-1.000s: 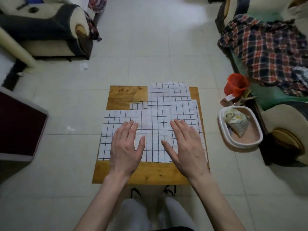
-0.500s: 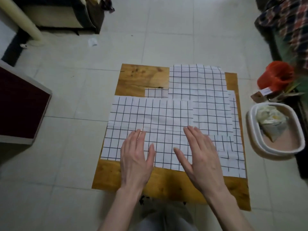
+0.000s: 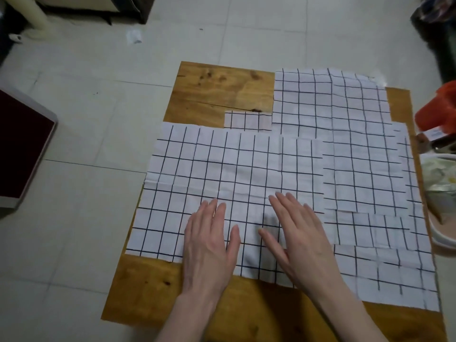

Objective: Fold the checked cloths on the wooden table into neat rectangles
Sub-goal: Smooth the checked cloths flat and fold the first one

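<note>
Item: white cotton cloth with dark grid lines, topmost of several overlapping on the low wooden table; lies flat at near left. Left hand and right hand: fingers straight, palms pressing its near edge, gripping nothing. Step judged: smoothing before the fold. Next: pinch near corners, carry them to the far edge.

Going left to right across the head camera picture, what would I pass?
Dark red panel → bare wooden table corner → left hand → right hand, both flat on the checked cloth → orange thing.
</note>
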